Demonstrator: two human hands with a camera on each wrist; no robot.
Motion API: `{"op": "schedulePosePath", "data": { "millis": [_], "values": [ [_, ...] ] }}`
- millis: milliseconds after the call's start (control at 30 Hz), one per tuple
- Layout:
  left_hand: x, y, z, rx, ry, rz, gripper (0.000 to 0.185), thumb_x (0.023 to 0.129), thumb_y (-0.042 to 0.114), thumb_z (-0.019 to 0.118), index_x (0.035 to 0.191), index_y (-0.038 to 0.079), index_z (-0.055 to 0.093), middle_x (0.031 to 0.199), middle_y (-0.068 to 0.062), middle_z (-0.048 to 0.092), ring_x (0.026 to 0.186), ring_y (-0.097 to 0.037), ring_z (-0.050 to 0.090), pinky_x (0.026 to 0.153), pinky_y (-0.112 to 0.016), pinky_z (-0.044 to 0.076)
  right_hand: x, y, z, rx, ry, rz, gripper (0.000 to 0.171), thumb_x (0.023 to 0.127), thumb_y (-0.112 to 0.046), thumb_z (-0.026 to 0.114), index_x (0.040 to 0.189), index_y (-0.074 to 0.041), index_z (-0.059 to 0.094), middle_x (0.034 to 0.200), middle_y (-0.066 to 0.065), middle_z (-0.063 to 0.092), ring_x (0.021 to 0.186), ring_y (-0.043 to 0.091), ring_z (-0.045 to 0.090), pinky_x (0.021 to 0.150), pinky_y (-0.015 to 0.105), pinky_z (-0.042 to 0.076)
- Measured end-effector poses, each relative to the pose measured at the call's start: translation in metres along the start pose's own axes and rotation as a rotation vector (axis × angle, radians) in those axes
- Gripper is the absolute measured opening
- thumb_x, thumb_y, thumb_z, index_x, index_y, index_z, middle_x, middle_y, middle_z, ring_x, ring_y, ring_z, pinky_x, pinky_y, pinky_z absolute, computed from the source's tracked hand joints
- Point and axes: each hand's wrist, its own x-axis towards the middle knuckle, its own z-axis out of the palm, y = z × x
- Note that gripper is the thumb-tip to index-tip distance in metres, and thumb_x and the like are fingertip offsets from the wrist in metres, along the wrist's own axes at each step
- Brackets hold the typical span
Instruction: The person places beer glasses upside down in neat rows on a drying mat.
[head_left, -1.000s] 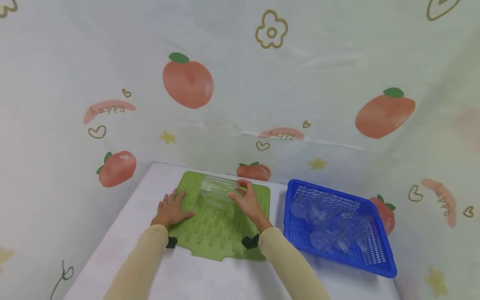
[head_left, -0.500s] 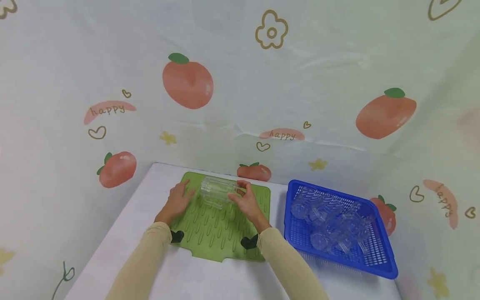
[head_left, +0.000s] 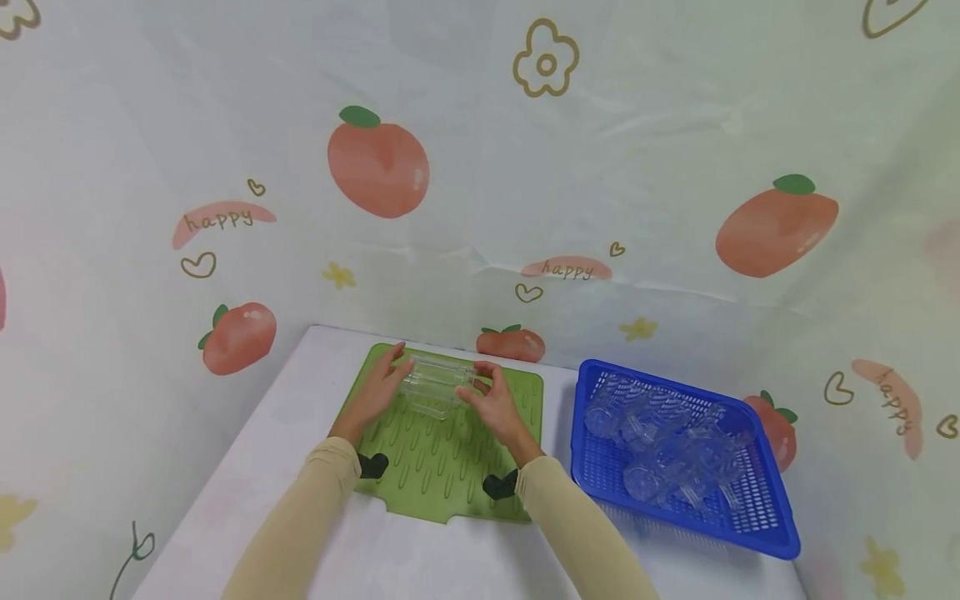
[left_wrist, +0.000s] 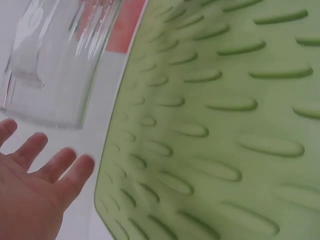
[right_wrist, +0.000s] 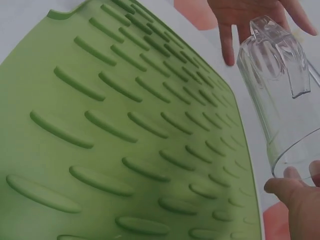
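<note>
A clear ribbed glass [head_left: 433, 385] lies on its side in the air just above the far part of a green ridged mat [head_left: 442, 467]. My right hand [head_left: 480, 392] pinches its open rim [right_wrist: 295, 165]; the fingertips [right_wrist: 290, 182] show at the lip. My left hand [head_left: 386, 379] has straight, spread fingers [left_wrist: 55, 170] at the glass's closed end [left_wrist: 50, 65]. The left wrist view shows a small gap between them, and actual touch cannot be told. Behind the glass in the right wrist view is the left hand [right_wrist: 240, 15].
A blue plastic basket [head_left: 576, 425] holding several clear glasses [head_left: 660, 450] stands right of the mat on the white table [head_left: 247, 483]. A peach-printed cloth wall [head_left: 480, 208] rises close behind. The mat [right_wrist: 125, 130] bears nothing under the glass.
My left hand lifted off the mat's left side and moved up and right to the glass's closed end. My right hand and the glass stayed nearly still.
</note>
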Motion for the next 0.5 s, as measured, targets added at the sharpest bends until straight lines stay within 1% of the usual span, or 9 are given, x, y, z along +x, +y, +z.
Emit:
{"op": "schedulePosePath", "data": {
  "millis": [67, 133, 233, 333, 433, 500],
  "values": [
    [0.000, 0.003, 0.001, -0.025, -0.002, -0.015, 0.071, 0.107, 0.055, 0.039, 0.165, 0.022, 0.016, 0.170, -0.015, 0.022, 0.153, -0.045, 0.028, 0.121, -0.069, 0.026, 0.003, 0.006, 0.000, 0.013, 0.003, -0.001, 0.057, 0.097, 0.002, 0.064, 0.144, 0.008, 0.033, 0.145, 0.029, 0.036, 0.144, 0.052, 0.040, 0.106, 0.041, 0.054],
    [0.000, 0.005, 0.002, -0.040, -0.004, -0.014, 0.070, 0.107, 0.055, 0.039, 0.165, 0.021, 0.016, 0.169, -0.018, 0.023, 0.152, -0.046, 0.028, 0.120, -0.069, 0.027, 0.006, 0.013, 0.001, 0.020, 0.009, 0.005, 0.057, 0.097, 0.001, 0.064, 0.145, 0.005, 0.033, 0.146, 0.028, 0.035, 0.145, 0.050, 0.041, 0.104, 0.039, 0.055],
    [-0.001, 0.008, 0.003, -0.064, -0.017, -0.018, 0.071, 0.107, 0.057, 0.039, 0.165, 0.022, 0.017, 0.169, -0.020, 0.019, 0.154, -0.046, 0.025, 0.116, -0.068, 0.035, 0.008, 0.017, 0.002, 0.024, 0.020, 0.019, 0.057, 0.098, -0.003, 0.065, 0.146, 0.000, 0.034, 0.148, 0.023, 0.036, 0.146, 0.044, 0.042, 0.103, 0.034, 0.054],
    [-0.001, 0.008, 0.004, -0.090, -0.032, -0.022, 0.072, 0.106, 0.058, 0.039, 0.165, 0.022, 0.017, 0.170, -0.022, 0.015, 0.155, -0.046, 0.023, 0.111, -0.066, 0.042, 0.008, 0.018, 0.003, 0.038, 0.030, 0.021, 0.056, 0.098, -0.006, 0.066, 0.145, -0.001, 0.036, 0.146, 0.021, 0.038, 0.144, 0.043, 0.045, 0.101, 0.032, 0.055],
    [-0.001, 0.007, 0.005, -0.093, -0.036, -0.027, 0.071, 0.106, 0.057, 0.038, 0.165, 0.023, 0.016, 0.170, -0.022, 0.012, 0.154, -0.046, 0.024, 0.110, -0.066, 0.043, 0.008, 0.017, 0.004, 0.055, 0.036, 0.020, 0.055, 0.097, -0.006, 0.067, 0.144, -0.002, 0.037, 0.143, 0.020, 0.040, 0.141, 0.041, 0.049, 0.098, 0.028, 0.055],
    [-0.001, 0.006, 0.005, -0.090, -0.035, -0.025, 0.071, 0.106, 0.057, 0.039, 0.165, 0.023, 0.017, 0.171, -0.022, 0.013, 0.153, -0.047, 0.025, 0.111, -0.067, 0.041, 0.007, 0.017, 0.005, 0.058, 0.037, 0.016, 0.054, 0.098, -0.006, 0.066, 0.144, -0.001, 0.038, 0.142, 0.020, 0.041, 0.139, 0.040, 0.051, 0.096, 0.027, 0.055]
  ]
}}
